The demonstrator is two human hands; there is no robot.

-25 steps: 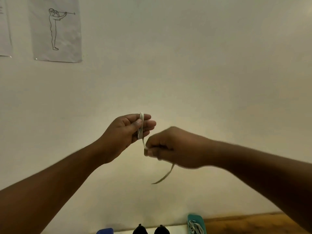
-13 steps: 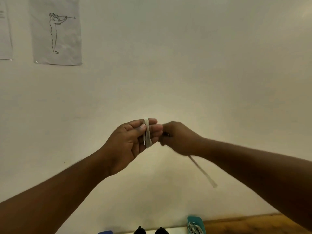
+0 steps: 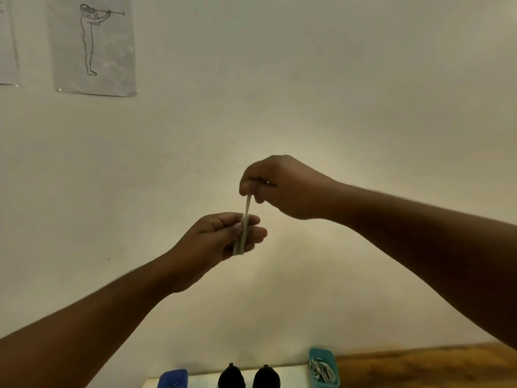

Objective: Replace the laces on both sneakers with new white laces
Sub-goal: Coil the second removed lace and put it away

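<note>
Both hands are raised in front of a pale wall. A flat whitish lace (image 3: 244, 228) is wound in loops around the fingers of my left hand (image 3: 221, 239), whose thumb presses on the loops. My right hand (image 3: 282, 186), just above and to the right, pinches the free end of the lace and holds it taut upward. At the bottom edge, the heels of two black sneakers (image 3: 249, 376) stand side by side on a white surface (image 3: 291, 373).
A teal tray (image 3: 324, 357) holding white laces sits right of the sneakers. A blue tray (image 3: 173, 378) sits to their left. A wooden tabletop (image 3: 419, 368) runs along the lower right. Two paper sheets hang on the wall, one with a figure drawing (image 3: 92, 43).
My right hand has risen from beside my left hand to above it, pulling the lace end up taut. The loose tail that hung below is no longer seen.
</note>
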